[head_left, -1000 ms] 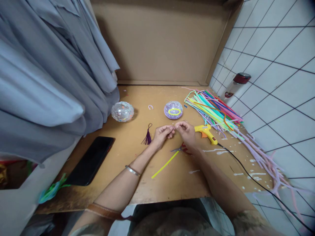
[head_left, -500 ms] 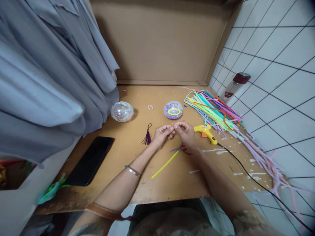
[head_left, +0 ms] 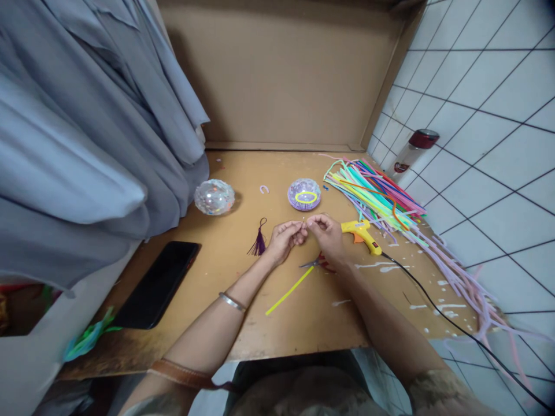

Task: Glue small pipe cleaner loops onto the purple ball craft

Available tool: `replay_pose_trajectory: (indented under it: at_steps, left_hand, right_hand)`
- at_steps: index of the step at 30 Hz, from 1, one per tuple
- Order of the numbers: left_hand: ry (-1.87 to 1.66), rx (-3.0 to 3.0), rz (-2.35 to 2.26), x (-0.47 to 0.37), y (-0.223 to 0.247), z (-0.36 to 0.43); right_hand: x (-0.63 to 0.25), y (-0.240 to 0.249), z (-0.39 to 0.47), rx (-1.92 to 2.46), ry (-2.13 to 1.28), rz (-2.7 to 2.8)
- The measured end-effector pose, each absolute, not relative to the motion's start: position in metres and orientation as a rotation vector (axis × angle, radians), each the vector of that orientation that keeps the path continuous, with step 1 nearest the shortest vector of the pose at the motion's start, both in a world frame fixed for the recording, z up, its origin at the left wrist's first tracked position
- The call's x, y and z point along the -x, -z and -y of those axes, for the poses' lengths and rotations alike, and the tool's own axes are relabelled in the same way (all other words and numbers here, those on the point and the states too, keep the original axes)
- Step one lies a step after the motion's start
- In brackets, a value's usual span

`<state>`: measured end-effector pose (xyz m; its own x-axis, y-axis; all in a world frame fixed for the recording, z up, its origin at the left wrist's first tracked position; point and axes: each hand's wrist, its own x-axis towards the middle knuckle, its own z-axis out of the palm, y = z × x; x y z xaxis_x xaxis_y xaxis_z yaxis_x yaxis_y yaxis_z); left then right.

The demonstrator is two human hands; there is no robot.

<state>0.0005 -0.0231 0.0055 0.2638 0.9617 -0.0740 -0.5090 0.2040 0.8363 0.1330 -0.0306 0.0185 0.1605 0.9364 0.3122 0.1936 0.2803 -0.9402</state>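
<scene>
My left hand (head_left: pixel 284 240) and my right hand (head_left: pixel 326 232) meet fingertip to fingertip over the middle of the table, both pinched closed on something too small to make out. A tiny yellowish bit shows between them. Just beyond sits a purple, clear-walled round piece (head_left: pixel 292 196) with a yellow ring (head_left: pixel 306 197) on it. Left of my left hand lies a dark purple tassel (head_left: pixel 259 244). Scissors (head_left: pixel 318 262) lie partly under my right hand, touching a yellow strip (head_left: pixel 288 290). The yellow glue gun (head_left: pixel 366 236) rests right of my right hand.
A clear faceted ball (head_left: pixel 214 197) and a small pink curved piece (head_left: pixel 264 189) lie further back. Colourful pipe cleaners (head_left: pixel 373 190) are heaped at right, near a red-capped bottle (head_left: pixel 411 153). A black phone (head_left: pixel 158 283) lies at left beside a grey curtain (head_left: pixel 108 127). A cable crosses the right side.
My fingertips have shifted slightly, and the left fingers look a little more spread around the tiny piece. The objects on the table keep their places.
</scene>
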Motion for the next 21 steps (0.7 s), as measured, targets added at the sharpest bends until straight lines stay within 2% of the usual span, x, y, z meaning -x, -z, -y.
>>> replay_pose_trajectory:
  at_steps: [17,21]
  left_hand:
    - [-1.156,-0.939,-0.705,-0.002,0.001,0.023]
    - [-1.176,-0.922,-0.712,-0.001,0.0,0.023]
  right_hand:
    - [-0.132,-0.015,0.03,1.222,-0.772,1.328]
    - [-0.143,-0.022,0.029,1.306,-0.554,1.473]
